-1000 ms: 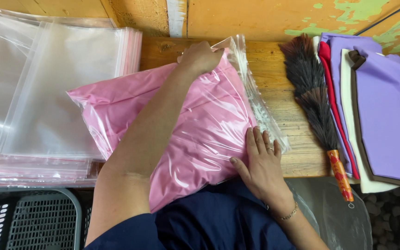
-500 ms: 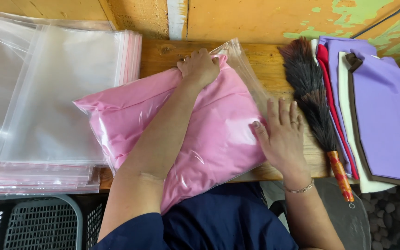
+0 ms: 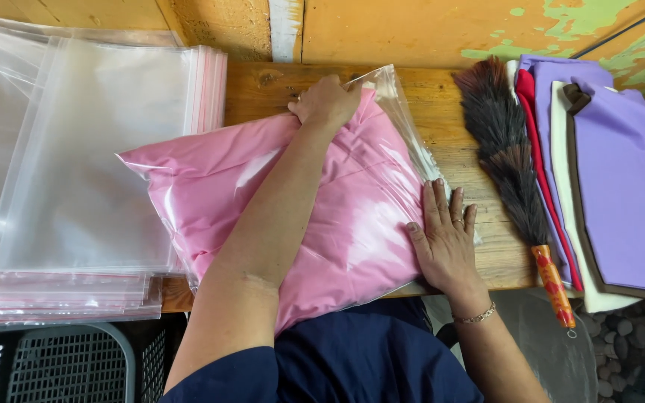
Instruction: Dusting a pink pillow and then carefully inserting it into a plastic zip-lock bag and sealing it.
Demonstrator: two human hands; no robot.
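Note:
A folded pink cloth inside a clear plastic bag (image 3: pixel 352 216) lies on the wooden table (image 3: pixel 464 157). My left hand (image 3: pixel 328 102) presses down on the bag's far top corner, fingers curled over the edge, with the forearm lying across the bag. Flat on the bag's right edge rests my right hand (image 3: pixel 446 239), fingers spread and pointing away from me; it wears a ring and a bracelet. Neither hand grips the bag.
A stack of clear zip bags (image 3: pixel 76 172) covers the left side. A feather duster with an orange handle (image 3: pixel 513 179) lies to the right, beside folded purple, red and cream cloths (image 3: pixel 621 186). A grey plastic crate (image 3: pixel 61 366) stands below left.
My right hand slid from the bag's lower middle out to its right edge. The left hand stayed at the top corner, and the bag lies flatter.

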